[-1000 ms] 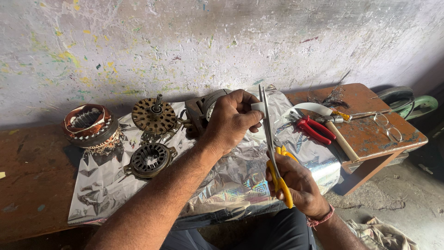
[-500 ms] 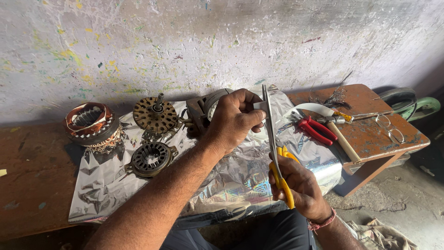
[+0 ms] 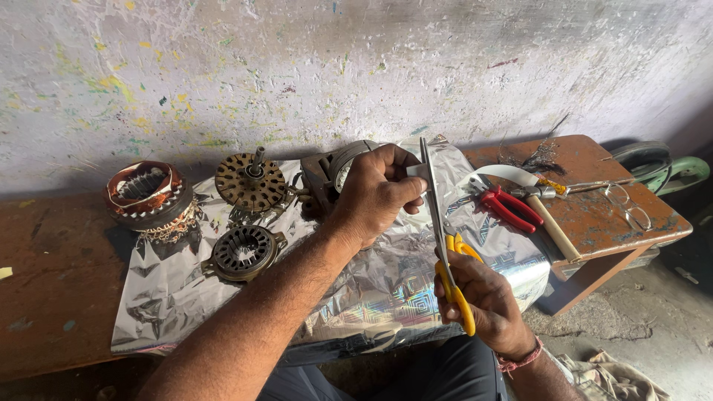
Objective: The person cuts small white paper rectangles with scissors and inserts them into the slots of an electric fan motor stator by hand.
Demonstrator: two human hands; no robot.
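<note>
Two hands, scissors (image 3: 445,245) right (image 3: 483,308), strip (image 3: 417,171) apparently left (image 3: 375,194)

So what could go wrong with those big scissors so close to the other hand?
The scissors in the right hand run up right beside the left hand, which pinches a thin pale strip at the blades, so a finger could get nicked. The strip looks flimsy and might bend, making a crooked cut. The shiny foil sheet hangs over the bench edge and could slip.

Both hands raised, fingers closed.
Left hand (image 3: 375,189) pinched with forearm stretched forward; right hand (image 3: 483,304) gripped lower, wrist bent inward.
</note>
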